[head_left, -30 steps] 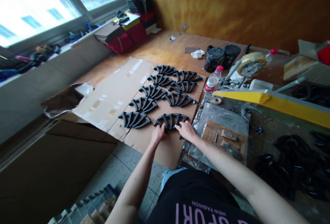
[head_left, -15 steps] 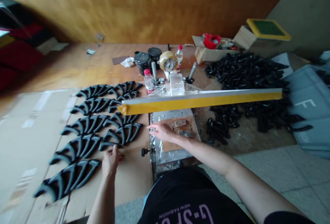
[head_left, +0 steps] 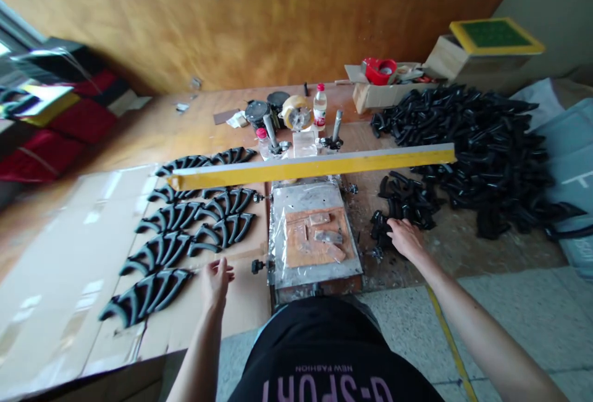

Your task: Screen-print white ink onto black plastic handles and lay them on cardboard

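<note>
My left hand [head_left: 216,281] hovers over the cardboard at the front of the rows, fingers apart and holding nothing. Beside it lie several black curved handle-like parts [head_left: 157,294], laid out in overlapping fan-shaped rows. My right hand [head_left: 406,238] is at the near end of a small heap of black curved parts [head_left: 410,201], its fingers closed on one of them; the fingertips are partly lost against the black. Between my hands sits a plastic-covered plate with a brown board [head_left: 296,254], bearing small clear blocks [head_left: 328,236].
A yellow-edged screen frame [head_left: 310,167] spans above the plate, held up off the table. Behind it stand a tape roll [head_left: 297,113], bottles [head_left: 319,108] and black tubs [head_left: 257,113]. A large black heap [head_left: 482,155] and a grey bin [head_left: 572,204] are at right.
My right hand has moved from over the plate rightward to the small heap. My left hand has come away from the front part of the near row. The view has shifted.
</note>
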Available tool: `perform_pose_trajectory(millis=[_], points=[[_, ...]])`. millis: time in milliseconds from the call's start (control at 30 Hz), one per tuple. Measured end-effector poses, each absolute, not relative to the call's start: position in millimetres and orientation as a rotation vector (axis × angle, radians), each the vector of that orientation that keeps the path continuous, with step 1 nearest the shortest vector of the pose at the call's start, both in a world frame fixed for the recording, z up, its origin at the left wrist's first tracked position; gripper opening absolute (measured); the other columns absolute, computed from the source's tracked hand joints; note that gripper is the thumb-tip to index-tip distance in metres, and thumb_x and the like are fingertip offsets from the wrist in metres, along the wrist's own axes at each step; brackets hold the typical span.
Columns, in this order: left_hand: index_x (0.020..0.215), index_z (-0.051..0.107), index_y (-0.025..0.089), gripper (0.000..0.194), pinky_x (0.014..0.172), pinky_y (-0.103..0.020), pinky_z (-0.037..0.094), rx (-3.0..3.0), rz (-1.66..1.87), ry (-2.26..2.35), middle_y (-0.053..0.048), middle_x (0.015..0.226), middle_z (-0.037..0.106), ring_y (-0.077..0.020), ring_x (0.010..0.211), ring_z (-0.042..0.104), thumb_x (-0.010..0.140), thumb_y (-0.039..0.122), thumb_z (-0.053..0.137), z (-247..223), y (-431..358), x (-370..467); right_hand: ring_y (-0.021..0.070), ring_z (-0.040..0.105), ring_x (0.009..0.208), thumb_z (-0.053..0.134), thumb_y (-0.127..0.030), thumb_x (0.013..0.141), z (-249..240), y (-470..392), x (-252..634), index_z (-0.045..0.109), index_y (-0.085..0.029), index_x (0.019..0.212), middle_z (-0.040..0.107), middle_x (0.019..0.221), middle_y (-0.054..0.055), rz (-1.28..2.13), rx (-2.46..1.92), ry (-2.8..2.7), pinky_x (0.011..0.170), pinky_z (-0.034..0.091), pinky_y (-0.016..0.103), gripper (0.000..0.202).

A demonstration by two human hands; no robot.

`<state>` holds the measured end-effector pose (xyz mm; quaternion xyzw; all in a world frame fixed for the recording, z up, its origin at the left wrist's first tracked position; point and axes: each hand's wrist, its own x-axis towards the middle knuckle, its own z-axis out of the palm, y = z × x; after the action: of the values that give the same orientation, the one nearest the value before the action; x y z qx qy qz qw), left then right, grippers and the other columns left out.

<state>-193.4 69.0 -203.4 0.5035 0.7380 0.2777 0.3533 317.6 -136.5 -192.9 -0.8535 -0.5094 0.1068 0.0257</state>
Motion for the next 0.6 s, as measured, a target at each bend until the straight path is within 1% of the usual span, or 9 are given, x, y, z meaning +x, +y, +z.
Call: perform_pose_trajectory(millis=[67,167,233,300,367,467,533,600], points=[[0.089,0.051,0.017,0.038,0.050,-0.026,0.051,1.191,0.849,1.801,0.001,0.064,0.061,-0.0111,0.047,0.056,0.074,0.052,0.056,-184,68,-174,0.0281,0.062,0.103,0.051,-0.022,0.088,-186,-127,305,0.060,-0.020,0.108,0.069,0.105,0.016,0.390,-2.487,-1.481,0.085,0.047,0.040,0.022],[0.093,0.051,0.018,0.038,0.049,-0.021,0.047,1.168,1.005,1.648,0.004,0.065,0.059,-0.0083,0.047,0.052,0.075,0.050,0.061,-145,74,-136,0.0238,0.066,0.094,0.053,-0.036,0.089,-163,-98,272,0.052,-0.022,0.118,0.070,0.105,0.009,0.588,-2.176,-1.367,0.080,0.049,0.034,0.033],[0.094,0.052,0.017,0.038,0.049,-0.019,0.045,1.222,1.088,1.510,0.004,0.064,0.059,-0.0075,0.047,0.052,0.076,0.050,0.062,-114,80,-108,0.0214,0.067,0.089,0.057,-0.042,0.088,-149,-77,241,0.050,-0.022,0.117,0.069,0.102,0.005,0.686,-2.008,-1.409,0.077,0.049,0.031,0.036],[0.097,0.053,0.018,0.039,0.049,-0.018,0.044,1.270,1.163,1.351,0.004,0.065,0.059,-0.0071,0.047,0.052,0.078,0.051,0.063,-80,85,-82,0.0202,0.066,0.087,0.057,-0.041,0.089,-141,-59,211,0.053,-0.021,0.109,0.068,0.098,0.004,0.735,-1.917,-1.590,0.076,0.047,0.029,0.029],[0.099,0.054,0.019,0.038,0.047,-0.017,0.043,1.281,1.248,1.190,0.005,0.063,0.058,-0.0066,0.047,0.050,0.080,0.050,0.063,-47,91,-59,0.0212,0.064,0.090,0.054,-0.038,0.092,-140,-44,187,0.056,-0.019,0.102,0.066,0.101,0.007,0.691,-1.917,-1.825,0.079,0.046,0.030,0.021],[0.091,0.053,0.020,0.029,0.045,-0.017,0.039,1.291,1.369,0.981,0.006,0.059,0.055,-0.0060,0.044,0.046,0.084,0.047,0.060,-6,99,-33,0.0255,0.059,0.102,0.051,-0.035,0.094,-143,-30,166,0.058,-0.016,0.102,0.061,0.111,0.014,0.476,-2.021,-2.005,0.088,0.044,0.035,0.022],[0.081,0.051,0.020,0.027,0.043,-0.018,0.038,1.304,1.381,0.906,0.005,0.056,0.053,-0.0064,0.043,0.044,0.086,0.045,0.058,11,104,-23,0.0276,0.056,0.107,0.051,-0.036,0.094,-144,-26,161,0.059,-0.016,0.102,0.060,0.112,0.015,0.356,-2.071,-2.003,0.093,0.042,0.037,0.023],[0.074,0.052,0.019,0.030,0.044,-0.019,0.038,1.323,1.334,0.895,0.004,0.055,0.051,-0.0071,0.043,0.043,0.087,0.046,0.055,18,104,-21,0.0283,0.054,0.109,0.052,-0.035,0.093,-145,-27,161,0.061,-0.017,0.099,0.061,0.110,0.015,0.282,-2.072,-1.985,0.095,0.041,0.038,0.021]])
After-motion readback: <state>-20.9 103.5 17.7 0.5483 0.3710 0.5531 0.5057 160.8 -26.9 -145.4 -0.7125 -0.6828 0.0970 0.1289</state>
